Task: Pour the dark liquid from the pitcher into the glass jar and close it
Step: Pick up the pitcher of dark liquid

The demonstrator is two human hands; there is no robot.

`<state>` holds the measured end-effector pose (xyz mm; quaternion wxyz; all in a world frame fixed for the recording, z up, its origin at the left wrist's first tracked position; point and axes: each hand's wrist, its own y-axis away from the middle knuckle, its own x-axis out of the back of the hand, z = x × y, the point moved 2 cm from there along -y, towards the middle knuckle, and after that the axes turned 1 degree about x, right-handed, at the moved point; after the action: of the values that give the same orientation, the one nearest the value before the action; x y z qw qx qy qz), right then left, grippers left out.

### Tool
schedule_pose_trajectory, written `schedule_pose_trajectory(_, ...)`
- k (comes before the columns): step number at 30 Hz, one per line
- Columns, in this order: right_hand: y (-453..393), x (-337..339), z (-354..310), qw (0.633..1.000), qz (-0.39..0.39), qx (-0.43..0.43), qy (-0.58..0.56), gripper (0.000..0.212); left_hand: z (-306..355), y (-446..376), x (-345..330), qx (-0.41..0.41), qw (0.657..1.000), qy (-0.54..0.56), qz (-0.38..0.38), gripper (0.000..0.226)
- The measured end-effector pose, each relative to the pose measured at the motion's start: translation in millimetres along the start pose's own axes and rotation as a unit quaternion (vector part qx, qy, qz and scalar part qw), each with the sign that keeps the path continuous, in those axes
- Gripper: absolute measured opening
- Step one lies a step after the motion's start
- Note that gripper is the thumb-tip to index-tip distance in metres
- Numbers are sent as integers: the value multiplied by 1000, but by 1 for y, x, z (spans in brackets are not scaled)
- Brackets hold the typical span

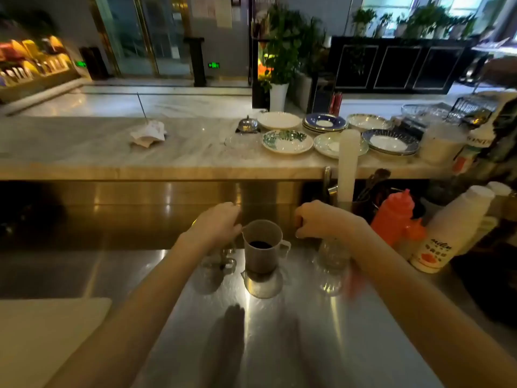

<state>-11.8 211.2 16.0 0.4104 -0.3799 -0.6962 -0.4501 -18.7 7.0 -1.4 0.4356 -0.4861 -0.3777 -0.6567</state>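
Note:
A grey pitcher (261, 247) with dark liquid in its bottom stands on the steel counter (279, 331), handle to the right. Right of it stands a clear glass jar (331, 261). My right hand (321, 219) sits on its top with fingers curled down, hiding the mouth. My left hand (215, 225) hangs curled just left of the pitcher's rim, above a small glass piece with a metal wire clasp (221, 260). Whether the left hand touches either thing is unclear.
An orange squeeze bottle (394, 217) and a white labelled bottle (447, 236) stand right of the jar. A white board (42, 331) lies at the near left. The raised marble ledge (112, 147) behind carries several plates (286, 141) and a tall white cup stack (348, 163).

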Motion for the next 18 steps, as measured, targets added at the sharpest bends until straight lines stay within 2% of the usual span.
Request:
schedule_pose_trajectory(5, -21, -48, 22, 998, -18, -64, -2, 22, -11, -12, -53, 21, 999, 22, -8, 39)
schedule_pose_trajectory(10, -39, -88, 38, 993, 24, -102, -55, 33, -17, -22, -90, 81, 985, 150, 17, 61)
schedule_pose_trajectory(14, -48, -116, 37, 982, 95, -89, -141, 35, -17, -22, -110, 141, 944, 297, 26, 78)
schedule_pose_trajectory(16, -52, -126, 35, 965, 142, -100, -198, 29, -16, -23, -116, 160, 906, 391, 25, 76)
schedule_pose_trajectory(18, -55, -134, 32, 943, 192, -112, -247, 21, -16, -24, -120, 156, 876, 456, 21, 63)
